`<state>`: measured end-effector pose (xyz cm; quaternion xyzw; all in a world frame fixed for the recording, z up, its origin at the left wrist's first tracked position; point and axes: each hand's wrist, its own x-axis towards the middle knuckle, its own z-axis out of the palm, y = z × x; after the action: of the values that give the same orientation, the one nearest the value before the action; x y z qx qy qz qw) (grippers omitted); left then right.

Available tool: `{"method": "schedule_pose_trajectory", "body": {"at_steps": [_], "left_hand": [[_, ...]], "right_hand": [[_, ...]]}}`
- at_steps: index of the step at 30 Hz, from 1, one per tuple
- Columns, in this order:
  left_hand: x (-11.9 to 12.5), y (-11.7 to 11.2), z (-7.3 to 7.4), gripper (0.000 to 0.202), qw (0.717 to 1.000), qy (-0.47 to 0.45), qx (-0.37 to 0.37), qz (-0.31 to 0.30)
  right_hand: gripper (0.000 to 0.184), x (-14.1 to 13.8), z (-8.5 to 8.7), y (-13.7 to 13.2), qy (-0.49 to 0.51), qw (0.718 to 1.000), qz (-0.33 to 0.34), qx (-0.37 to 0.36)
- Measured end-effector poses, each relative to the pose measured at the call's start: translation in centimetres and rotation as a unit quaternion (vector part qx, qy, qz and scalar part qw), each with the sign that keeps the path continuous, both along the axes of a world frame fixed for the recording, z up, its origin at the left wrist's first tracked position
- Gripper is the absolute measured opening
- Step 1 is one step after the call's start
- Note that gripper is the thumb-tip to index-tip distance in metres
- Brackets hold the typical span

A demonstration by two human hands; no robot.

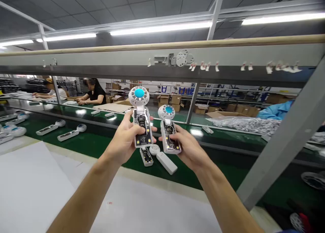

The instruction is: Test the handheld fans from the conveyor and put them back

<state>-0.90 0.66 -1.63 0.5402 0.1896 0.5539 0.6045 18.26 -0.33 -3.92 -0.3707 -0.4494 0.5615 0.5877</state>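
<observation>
My left hand (125,140) is closed round a white handheld fan unit (141,119) with a round head, a blue centre and an exposed circuit board, held upright. My right hand (186,145) grips a second, similar fan unit (169,131) beside it. Both are raised over the green conveyor belt (96,143). Below the hands, on the belt, lie another open unit (146,156) and a white fan (164,158) lying flat.
More white fans (71,132) lie along the belt to the left. A white worktop (38,185) is in front of me. A grey slanted frame post (284,138) stands at right. Across the belt, people sit working, with cardboard boxes (175,101) behind.
</observation>
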Motion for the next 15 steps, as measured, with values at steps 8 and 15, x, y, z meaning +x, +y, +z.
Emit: {"method": "schedule_pose_trajectory", "body": {"at_steps": [8,15], "left_hand": [[0.5,-0.8,-0.8,0.065,0.995,0.040,0.070,-0.066],[0.8,-0.4,-1.4,0.066,0.995,0.033,0.051,-0.078]], "right_hand": [[0.066,1.0,0.4,-2.5,-0.089,0.972,-0.027,0.217],[0.063,1.5,0.4,-2.6,-0.065,0.978,-0.008,0.197]]}}
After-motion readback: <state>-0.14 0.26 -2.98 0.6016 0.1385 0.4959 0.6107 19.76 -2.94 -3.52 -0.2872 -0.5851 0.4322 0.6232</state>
